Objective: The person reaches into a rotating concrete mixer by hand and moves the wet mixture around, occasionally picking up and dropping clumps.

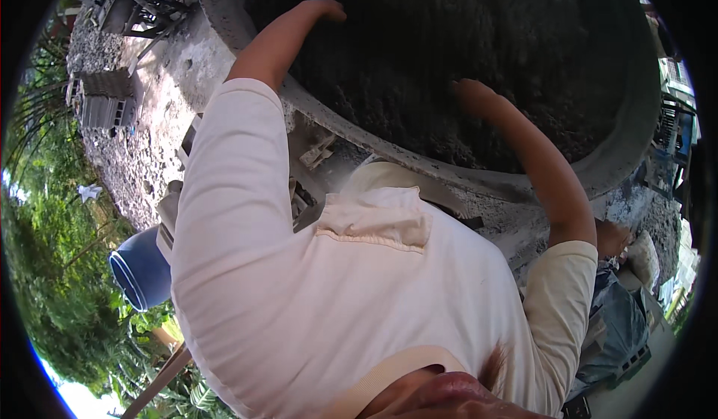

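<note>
A wide round grey basin [636,146] with a thick rim fills the upper part of the view. Inside it lies a dark, lumpy grey mix [419,82], like wet mortar or wet sand. My left hand [327,9] reaches over the rim into the left part of the basin, bent down at the wrist. Farther right and nearer to me, my right hand [476,99] is low at the mix. Shade and the dark mix hide the fingers of both hands, and the right one is slightly blurred. Whether either hand grips anything is not visible.
Left of the basin, a blue barrel [142,269] lies tilted, with a stack of grey blocks [105,99] farther off on gravelly ground [149,165]. Dark plastic sheeting [617,329] and a pale sack [643,260] lie at the right. Green plants [52,269] border the left.
</note>
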The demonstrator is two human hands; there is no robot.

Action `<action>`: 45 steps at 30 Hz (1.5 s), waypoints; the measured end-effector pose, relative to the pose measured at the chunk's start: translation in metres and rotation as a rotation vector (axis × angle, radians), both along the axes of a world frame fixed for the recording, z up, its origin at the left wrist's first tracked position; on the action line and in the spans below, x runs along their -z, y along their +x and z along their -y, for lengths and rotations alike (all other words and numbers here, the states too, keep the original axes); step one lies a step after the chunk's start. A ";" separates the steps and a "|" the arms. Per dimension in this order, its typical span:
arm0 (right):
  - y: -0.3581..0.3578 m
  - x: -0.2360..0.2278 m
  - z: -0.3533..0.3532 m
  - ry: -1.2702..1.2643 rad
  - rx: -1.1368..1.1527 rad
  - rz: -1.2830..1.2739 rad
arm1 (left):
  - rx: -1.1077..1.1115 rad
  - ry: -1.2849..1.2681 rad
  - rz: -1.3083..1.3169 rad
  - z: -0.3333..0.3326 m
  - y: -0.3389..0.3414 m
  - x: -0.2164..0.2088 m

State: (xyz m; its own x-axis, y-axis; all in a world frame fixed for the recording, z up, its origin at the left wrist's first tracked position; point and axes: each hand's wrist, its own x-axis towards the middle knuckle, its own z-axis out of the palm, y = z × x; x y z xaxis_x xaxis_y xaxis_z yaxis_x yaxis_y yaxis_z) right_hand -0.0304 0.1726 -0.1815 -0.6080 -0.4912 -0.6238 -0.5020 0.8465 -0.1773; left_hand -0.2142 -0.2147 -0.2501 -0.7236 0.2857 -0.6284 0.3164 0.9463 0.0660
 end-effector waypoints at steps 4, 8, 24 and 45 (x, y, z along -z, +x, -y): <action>0.027 0.004 0.002 0.022 0.050 -0.025 | -0.001 -0.085 0.000 -0.038 -0.004 -0.019; 0.020 0.010 0.002 -0.026 0.118 -0.058 | 0.132 -0.057 -0.027 -0.012 -0.002 -0.025; 0.027 -0.095 -0.022 -0.565 0.334 0.097 | 0.197 0.150 0.364 -0.041 0.055 -0.084; 0.114 -0.138 -0.039 -0.581 0.290 0.304 | 0.081 0.808 0.556 -0.171 0.220 -0.207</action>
State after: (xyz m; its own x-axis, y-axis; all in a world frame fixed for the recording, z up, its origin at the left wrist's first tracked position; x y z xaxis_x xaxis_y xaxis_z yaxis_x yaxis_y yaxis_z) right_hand 0.0838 0.2117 -0.0436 -0.6054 -0.6401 -0.4731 -0.1278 0.6648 -0.7360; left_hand 0.0059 -0.0434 -0.0435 -0.3431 0.8149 -0.4671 0.1059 0.5277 0.8428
